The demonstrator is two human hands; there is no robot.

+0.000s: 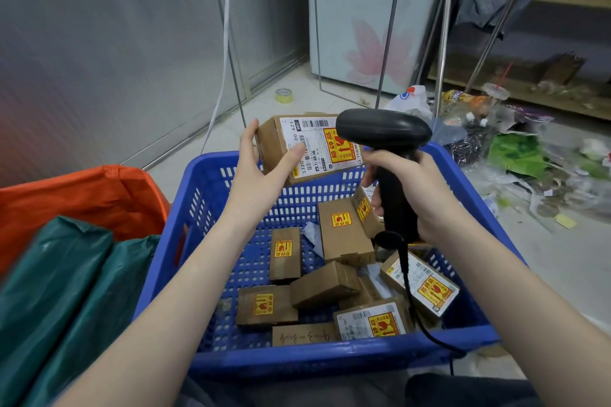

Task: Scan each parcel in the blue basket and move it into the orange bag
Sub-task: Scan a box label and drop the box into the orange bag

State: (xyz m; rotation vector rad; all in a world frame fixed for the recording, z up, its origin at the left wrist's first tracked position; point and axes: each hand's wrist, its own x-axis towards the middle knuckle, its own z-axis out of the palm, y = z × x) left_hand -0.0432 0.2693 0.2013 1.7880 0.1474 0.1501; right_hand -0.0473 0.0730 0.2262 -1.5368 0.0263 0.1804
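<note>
My left hand [261, 168] holds a small cardboard parcel [307, 145] above the far rim of the blue basket [330, 360], its white label with barcode and yellow-red sticker facing me. My right hand [420, 195] grips the handle of a black barcode scanner [383, 132], whose head sits right beside the label. Its black cable hangs down into the basket. Several more cardboard parcels [344, 234] lie inside the basket. The orange bag [86, 198] stands open to the basket's left.
Two dark green plastic packages [59, 301] lie at the lower left, in front of the orange bag. Litter, bottles and plastic bags [515, 155] cover the floor on the right. A tape roll [283, 95] lies on the floor beyond, near metal rack legs.
</note>
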